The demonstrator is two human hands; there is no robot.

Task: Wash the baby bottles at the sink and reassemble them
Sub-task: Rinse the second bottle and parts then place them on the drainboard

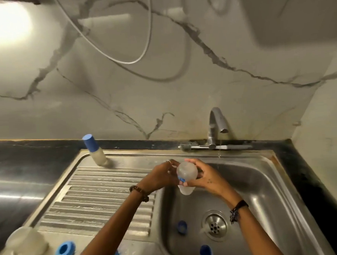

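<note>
While we look down over the sink (263,173) at centre frame, our left hand (162,176) and right hand (205,176) both curl their fingers round a cloudy baby bottle (186,175) held above the basin. A second bottle with a blue cap (95,150) stands at the drainboard's upper left corner. Blue rings (64,249) lie at lower left, beside a clear dome cap (27,244); blue pieces (181,227) sit near the drain (214,225). The tap (216,124) stands behind.
</note>
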